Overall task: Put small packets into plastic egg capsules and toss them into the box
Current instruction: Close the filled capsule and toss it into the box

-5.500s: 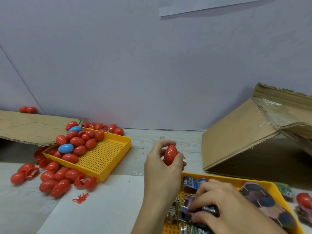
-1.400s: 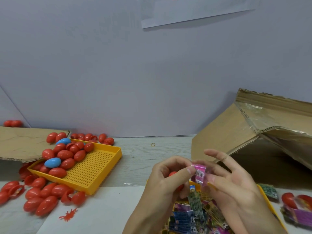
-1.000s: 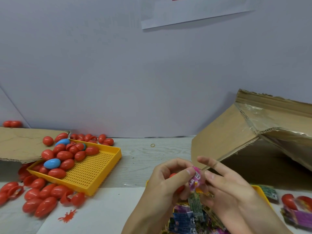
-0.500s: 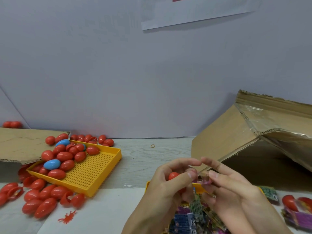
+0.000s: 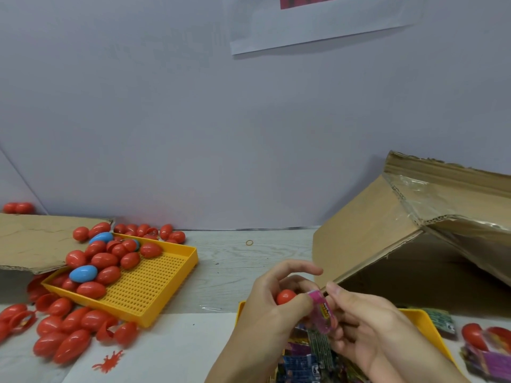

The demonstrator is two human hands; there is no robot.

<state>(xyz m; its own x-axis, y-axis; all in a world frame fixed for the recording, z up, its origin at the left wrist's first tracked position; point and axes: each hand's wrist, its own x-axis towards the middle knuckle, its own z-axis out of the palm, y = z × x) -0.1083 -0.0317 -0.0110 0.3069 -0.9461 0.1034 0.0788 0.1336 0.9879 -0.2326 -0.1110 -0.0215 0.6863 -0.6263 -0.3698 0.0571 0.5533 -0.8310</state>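
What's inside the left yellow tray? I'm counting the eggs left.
The tray holds a pile of red eggs and two blue eggs at its far-left end. Any eggs under the pile are hidden.

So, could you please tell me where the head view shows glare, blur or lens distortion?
Head view: glare streaks the clear tape on the cardboard box; the wall's base line bows from wide-angle distortion; the left hand fingers are slightly motion-blurred; the pink packet print is too soft to read.

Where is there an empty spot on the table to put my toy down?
The bare wooden strip between the yellow tray and the cardboard box holds only a rubber band. The white sheet in front is mostly bare. Red eggs crowd the left.
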